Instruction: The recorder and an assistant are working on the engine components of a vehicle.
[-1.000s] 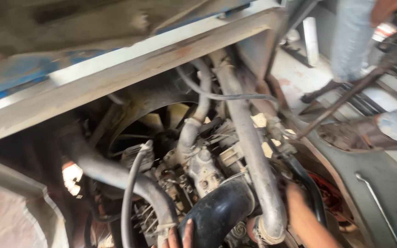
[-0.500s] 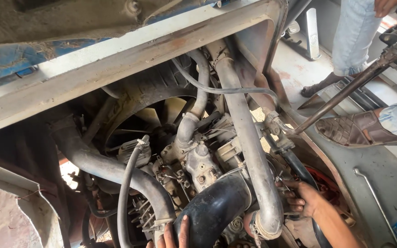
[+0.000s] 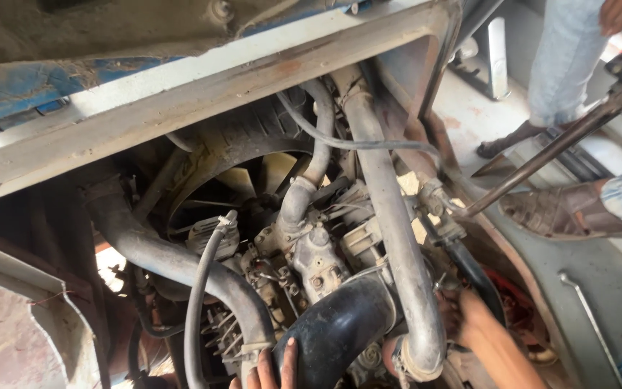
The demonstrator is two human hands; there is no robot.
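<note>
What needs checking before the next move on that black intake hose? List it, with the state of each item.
1. Left hand on the black hose: ok, fingertips rest on its lower edge.
2. Right hand placed: cannot tell, it reaches low beside the grey metal pipe and its fingers are hidden.
3. Clamp on the hose's end: cannot tell, the joint is out of clear view.
4. Fan at rest: ok, its blades show sharp, without blur.
5. Long metal bar away from the hands: ok, it slants in from another person's side and ends above the right hand.
6. Loose thin hose clear of the black hose: ok, it hangs to the left.
</note>
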